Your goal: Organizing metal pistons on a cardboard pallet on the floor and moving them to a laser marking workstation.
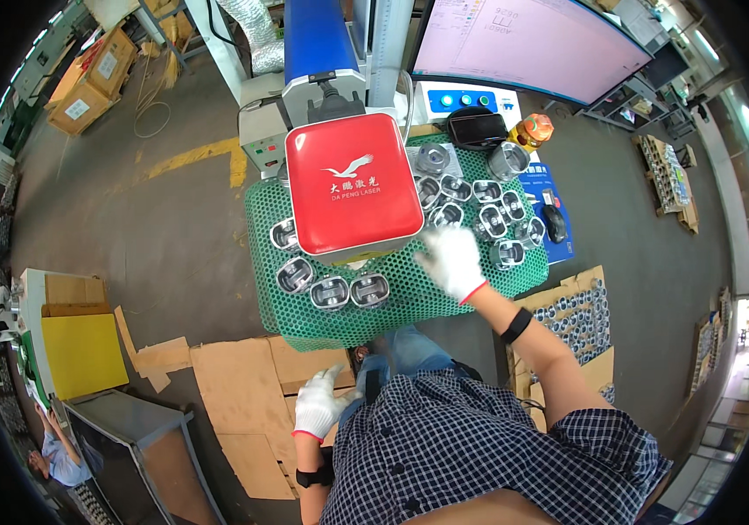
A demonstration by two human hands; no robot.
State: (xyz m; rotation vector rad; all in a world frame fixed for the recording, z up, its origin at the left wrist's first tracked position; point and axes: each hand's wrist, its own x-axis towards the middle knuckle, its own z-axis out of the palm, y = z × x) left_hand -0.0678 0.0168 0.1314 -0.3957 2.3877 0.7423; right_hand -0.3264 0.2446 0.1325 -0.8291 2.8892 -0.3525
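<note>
My right hand [452, 264], in a white knitted glove, hovers over the green perforated mat [392, 322] beside the near right corner of a red-topped machine head [353, 179]. Its fingers are apart and nothing shows in them. Close beyond it is a shiny metal piston [447, 215], one of several on the right part of the mat. My left hand [319, 403], gloved too, hangs below the mat's near edge by my thigh, fingers loosely spread and holding nothing visible. More pistons, including this one [329, 293] and its neighbour [369, 290], lie left of and before the machine head.
A control box with blue panel [464, 101], a black case [477, 129], an orange-capped bottle [532, 131] and a mouse [555, 223] stand around the mat's far right. A monitor [528, 44] rises behind. Pistons fill a cardboard-lined pallet [571, 319] at lower right. Another person [64, 459] is at far left.
</note>
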